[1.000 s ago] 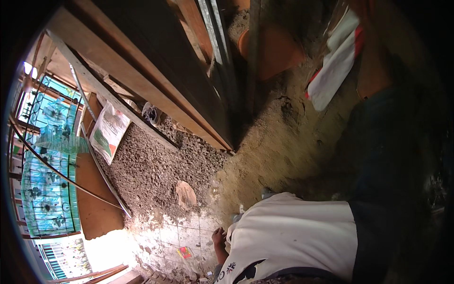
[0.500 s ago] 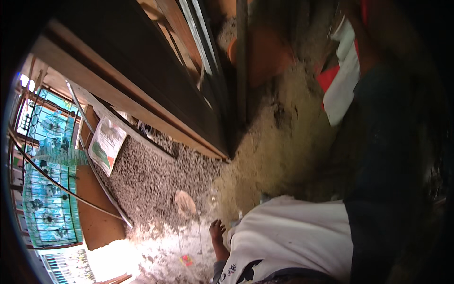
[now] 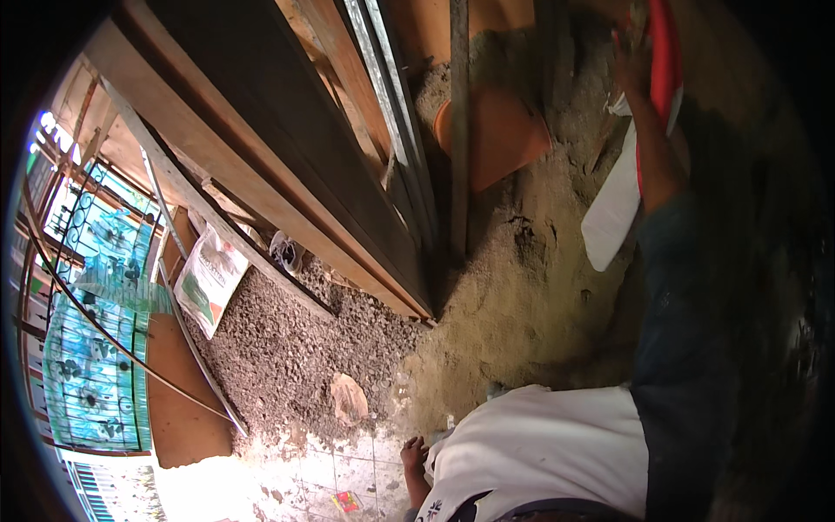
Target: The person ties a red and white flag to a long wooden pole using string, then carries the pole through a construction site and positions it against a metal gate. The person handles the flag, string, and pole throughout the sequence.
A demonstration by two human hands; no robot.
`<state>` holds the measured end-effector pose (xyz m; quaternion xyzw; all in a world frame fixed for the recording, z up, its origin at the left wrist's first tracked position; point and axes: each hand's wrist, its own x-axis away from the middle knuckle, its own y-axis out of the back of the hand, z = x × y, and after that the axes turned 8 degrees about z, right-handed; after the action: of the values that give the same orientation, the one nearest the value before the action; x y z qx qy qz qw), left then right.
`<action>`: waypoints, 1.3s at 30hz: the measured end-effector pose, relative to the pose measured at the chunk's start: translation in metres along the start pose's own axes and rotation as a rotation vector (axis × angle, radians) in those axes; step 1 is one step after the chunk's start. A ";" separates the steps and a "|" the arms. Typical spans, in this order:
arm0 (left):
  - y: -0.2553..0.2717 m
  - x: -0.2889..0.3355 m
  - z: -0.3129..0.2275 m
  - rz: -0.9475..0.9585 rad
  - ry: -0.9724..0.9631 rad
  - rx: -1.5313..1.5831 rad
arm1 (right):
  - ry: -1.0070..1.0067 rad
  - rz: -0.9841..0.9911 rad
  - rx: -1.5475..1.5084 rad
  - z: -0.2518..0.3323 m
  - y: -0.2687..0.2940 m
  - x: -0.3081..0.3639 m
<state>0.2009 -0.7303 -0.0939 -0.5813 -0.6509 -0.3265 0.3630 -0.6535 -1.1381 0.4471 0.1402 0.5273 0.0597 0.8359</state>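
Observation:
My right arm stretches out to the far right, in a dark sleeve pushed up the forearm. At its end, my right hand (image 3: 633, 65) is at a red-and-white cloth (image 3: 611, 204), its fingers dim and partly hidden but seemingly closed on it. The red part runs up beside the hand, and the white part hangs down next to the forearm. Low in the middle, my left hand (image 3: 415, 455) hangs beside my white shirt with its fingers loosely bent and apart. I see nothing in it.
Long wooden boards (image 3: 287, 165) and metal channels (image 3: 400, 113) lean at upper left. An orange-brown sheet (image 3: 504, 135) lies behind an upright post (image 3: 459, 130). Gravel (image 3: 278, 348) bears a printed sack (image 3: 211, 283) and a flat stone (image 3: 349, 398). Sandy ground (image 3: 487, 322) spreads at centre; white tiles (image 3: 348, 470) lie below.
My view has shifted, so the surroundings sit lower. The right hand shows more fully. The cloth has swung and changed shape, its red part now upright beside the hand. My left hand is lower.

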 end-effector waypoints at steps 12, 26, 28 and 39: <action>0.005 0.031 -0.022 -0.071 0.066 -0.099 | 0.073 0.016 -0.090 -0.040 0.014 -0.055; -0.039 0.007 -0.058 0.009 -0.072 -0.144 | 0.088 0.058 -0.019 -0.057 -0.024 0.001; -0.034 0.014 -0.052 -0.003 -0.076 -0.164 | 0.027 0.010 0.200 -0.044 -0.016 0.052; 0.043 0.014 0.048 -0.003 -0.102 -0.130 | -0.065 1.943 -0.041 0.135 0.095 0.765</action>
<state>0.2386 -0.6771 -0.1067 -0.6186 -0.6469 -0.3385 0.2903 -0.1933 -0.8817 -0.1314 0.5015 0.1573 0.7290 0.4386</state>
